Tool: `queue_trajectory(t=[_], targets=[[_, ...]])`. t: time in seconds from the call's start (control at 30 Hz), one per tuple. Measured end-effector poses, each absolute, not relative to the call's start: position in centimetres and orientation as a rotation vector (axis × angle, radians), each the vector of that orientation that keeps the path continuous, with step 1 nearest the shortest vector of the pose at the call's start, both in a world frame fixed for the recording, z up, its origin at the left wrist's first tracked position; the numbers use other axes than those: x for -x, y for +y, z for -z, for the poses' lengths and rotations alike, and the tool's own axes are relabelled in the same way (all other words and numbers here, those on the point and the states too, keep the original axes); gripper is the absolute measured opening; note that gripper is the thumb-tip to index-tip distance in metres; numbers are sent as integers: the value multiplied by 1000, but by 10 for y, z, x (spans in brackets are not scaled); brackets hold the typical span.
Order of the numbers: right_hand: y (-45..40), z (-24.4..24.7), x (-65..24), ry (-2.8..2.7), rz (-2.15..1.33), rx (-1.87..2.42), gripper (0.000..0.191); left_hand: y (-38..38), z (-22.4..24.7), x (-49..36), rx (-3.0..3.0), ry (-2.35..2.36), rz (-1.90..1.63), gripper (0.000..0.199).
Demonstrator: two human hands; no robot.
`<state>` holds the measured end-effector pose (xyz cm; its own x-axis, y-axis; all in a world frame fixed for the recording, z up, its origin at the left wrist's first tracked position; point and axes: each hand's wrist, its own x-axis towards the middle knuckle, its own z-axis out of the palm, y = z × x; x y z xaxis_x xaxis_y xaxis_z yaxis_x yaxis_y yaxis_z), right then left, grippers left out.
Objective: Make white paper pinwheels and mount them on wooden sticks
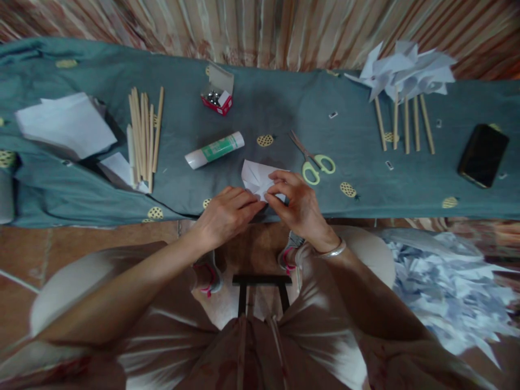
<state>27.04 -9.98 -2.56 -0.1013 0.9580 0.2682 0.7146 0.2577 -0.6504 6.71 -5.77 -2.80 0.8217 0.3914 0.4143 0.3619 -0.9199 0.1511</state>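
Note:
A small piece of white paper with crease or cut lines lies at the table's near edge, between my two hands. My left hand has its fingers closed on the paper's lower left edge. My right hand, a silver bangle at its wrist, pinches the paper near its middle and covers part of the right side. Just right of the paper lie scissors with light green handles, slightly spread. Beyond my left hand is a green and white glue stick.
Wooden sticks and stacked white paper lie left. An opened red box of shiny metal pins stands at the back. Paper pinwheels on sticks and a dark phone are right. White paper pieces heap below the table.

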Motion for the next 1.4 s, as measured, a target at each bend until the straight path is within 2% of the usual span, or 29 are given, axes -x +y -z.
queue_trajectory(t=[0.37,0.57,0.93,1.17,1.4], targets=[[-104,29,-274,-1870,-473,1515,10,-58,31,-70,-2869,608,-776,18],[-110,26,-279,-1892,-447,1473,7,-59,30,-69,-2822,648,-695,17],[-111,28,-279,-1941,-464,1427,14,-59,31,-69,-2841,603,-766,16],[-111,30,-278,-1951,-467,1409,15,-58,33,-68,-2826,650,-660,22],[-112,28,-277,-1968,-441,1423,14,-57,32,-69,-2792,640,-700,20]])
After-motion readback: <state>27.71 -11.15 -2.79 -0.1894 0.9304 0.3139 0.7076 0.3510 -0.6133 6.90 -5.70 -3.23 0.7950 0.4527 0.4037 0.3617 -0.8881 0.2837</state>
